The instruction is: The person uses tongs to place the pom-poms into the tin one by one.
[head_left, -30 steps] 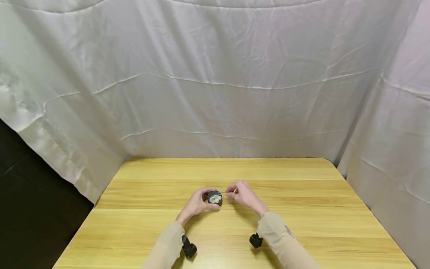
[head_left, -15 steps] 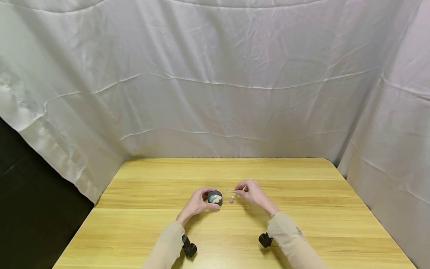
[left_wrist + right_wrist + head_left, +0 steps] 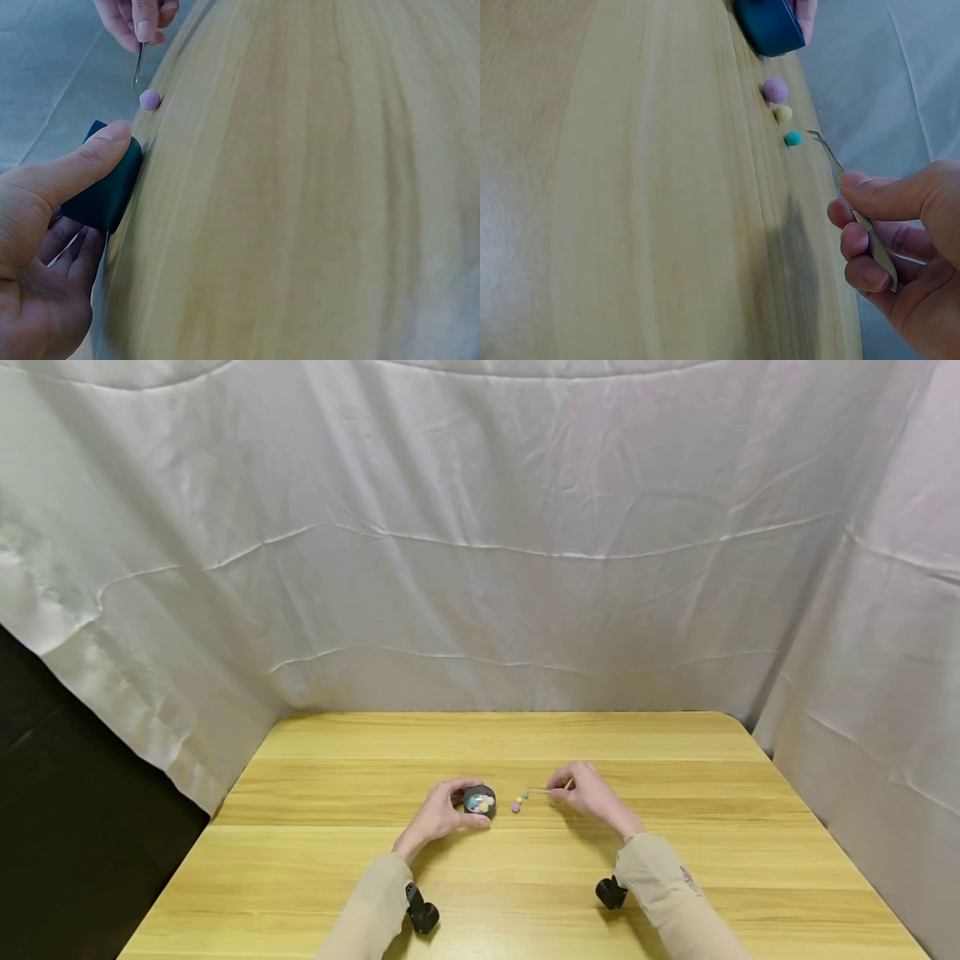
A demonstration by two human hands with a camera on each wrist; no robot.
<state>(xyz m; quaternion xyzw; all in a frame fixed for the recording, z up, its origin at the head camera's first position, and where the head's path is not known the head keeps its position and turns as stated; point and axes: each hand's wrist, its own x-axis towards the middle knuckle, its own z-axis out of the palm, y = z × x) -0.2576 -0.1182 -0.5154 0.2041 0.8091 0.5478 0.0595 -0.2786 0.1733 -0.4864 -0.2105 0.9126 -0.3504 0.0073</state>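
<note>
My left hand (image 3: 437,814) grips a small dark round bowl (image 3: 109,184), thumb on the near side and fingers round the far side. Several pastel balls lie inside it, seen in the head view. Between thumb and fingertips, my right hand (image 3: 588,789) pinches metal tweezers (image 3: 877,256) with bent tips. Those tips are slightly parted, with nothing between them, close beside a teal ball (image 3: 793,138). A yellow ball (image 3: 783,113) and a larger purple ball (image 3: 775,90) sit in line with it on the table, leading toward the bowl.
The wooden table (image 3: 495,885) extends around both hands. Pale grey curtains (image 3: 480,568) hang behind it and at the sides, with a black panel (image 3: 67,827) at the left. Black wrist cameras (image 3: 423,917) hang under both sleeves.
My right hand has drawn the tweezers rightward from the bowl to beside the teal ball, bringing the three loose balls into full view. The left hand and bowl have stayed put.
</note>
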